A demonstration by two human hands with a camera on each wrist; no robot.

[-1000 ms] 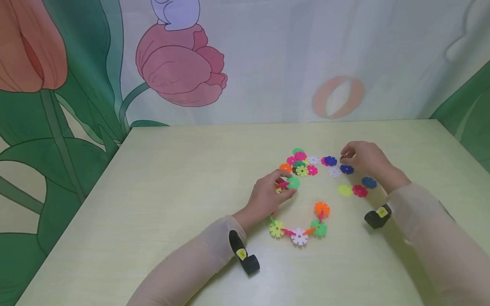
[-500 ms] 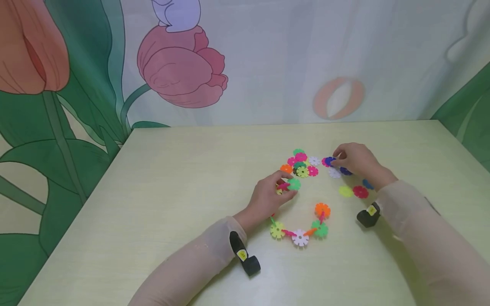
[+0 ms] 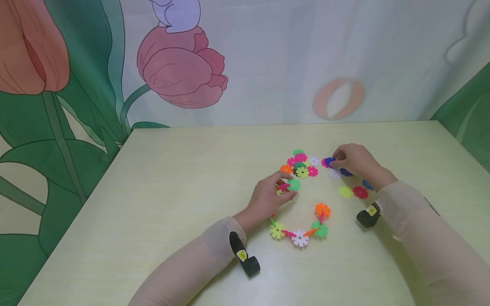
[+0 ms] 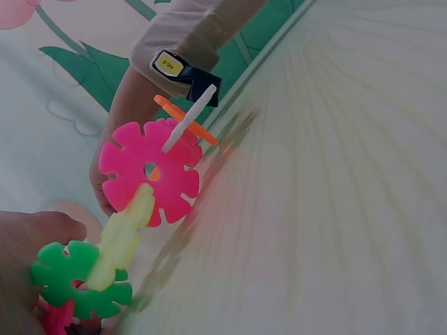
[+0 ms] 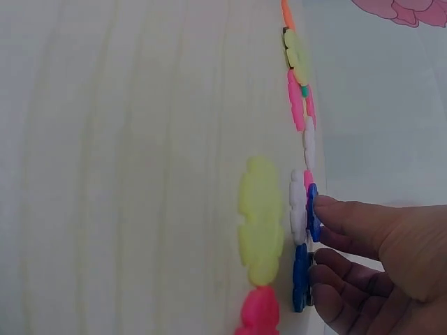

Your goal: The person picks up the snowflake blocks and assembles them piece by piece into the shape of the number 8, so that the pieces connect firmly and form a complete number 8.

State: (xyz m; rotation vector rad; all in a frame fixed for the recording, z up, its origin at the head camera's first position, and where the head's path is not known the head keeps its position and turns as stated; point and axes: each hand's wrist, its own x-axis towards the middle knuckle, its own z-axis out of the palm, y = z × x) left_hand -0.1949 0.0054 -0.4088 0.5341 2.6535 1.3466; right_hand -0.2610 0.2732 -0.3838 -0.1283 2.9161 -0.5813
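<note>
In the head view my left hand (image 3: 264,195) holds a chain of notched flower-shaped plastic discs, with a green disc (image 3: 294,184) at its fingertips. The left wrist view shows that chain's green disc (image 4: 105,296) against the fingers, slotted to a yellow disc (image 4: 117,241) and then a pink disc (image 4: 129,167). The chain curves over the table to an orange disc (image 3: 322,210); the hand hides part of it. Farther back, my right hand (image 3: 356,163) pinches a dark blue disc (image 5: 313,218) between thumb and finger, beside a white disc (image 5: 297,206).
Loose discs lie in a cluster (image 3: 301,171) left of the right hand. A second blue disc (image 5: 299,276) is under its curled fingers. Nearer the wrist are a yellow disc (image 3: 346,192) and a red-pink disc (image 3: 360,192). A printed curtain (image 3: 268,63) hangs behind the table (image 3: 172,182).
My right hand has moved left from above the loose blue discs to the dark blue disc and stays there. The left hand keeps its place on the chain.
</note>
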